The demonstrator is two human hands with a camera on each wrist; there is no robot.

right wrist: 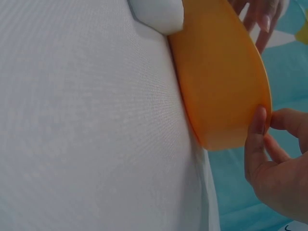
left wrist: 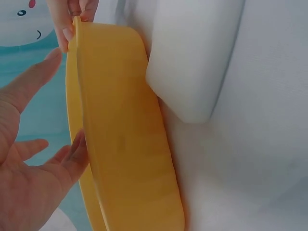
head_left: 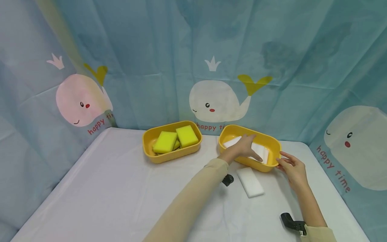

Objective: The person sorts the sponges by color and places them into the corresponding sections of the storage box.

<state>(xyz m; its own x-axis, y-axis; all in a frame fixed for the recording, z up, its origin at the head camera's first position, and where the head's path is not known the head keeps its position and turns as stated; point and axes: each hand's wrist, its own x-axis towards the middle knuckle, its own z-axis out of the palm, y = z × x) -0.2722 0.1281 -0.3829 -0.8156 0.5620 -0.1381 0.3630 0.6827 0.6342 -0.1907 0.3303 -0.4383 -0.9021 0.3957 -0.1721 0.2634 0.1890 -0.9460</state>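
Note:
My left hand [head_left: 244,147] reaches over the right yellow basket [head_left: 254,164], its thumb and fingers spread apart. In the left wrist view, its lower fingers dip behind the basket's rim. White sponges [head_left: 259,150] lie inside, partly hidden beneath that hand. At the basket's right end my right hand [head_left: 294,170] pinches the rim, thumb on the outer wall, as the right wrist view [right wrist: 281,168] also shows. Another white sponge [head_left: 250,182] lies flat on the table just in front of the basket.
To the left stands a second yellow basket [head_left: 175,155] holding several yellow sponges [head_left: 187,136]. A white cloth covers the table [head_left: 99,188]. Behind both baskets hangs a blue curtain [head_left: 145,67] with whale prints, close to the table's back edge.

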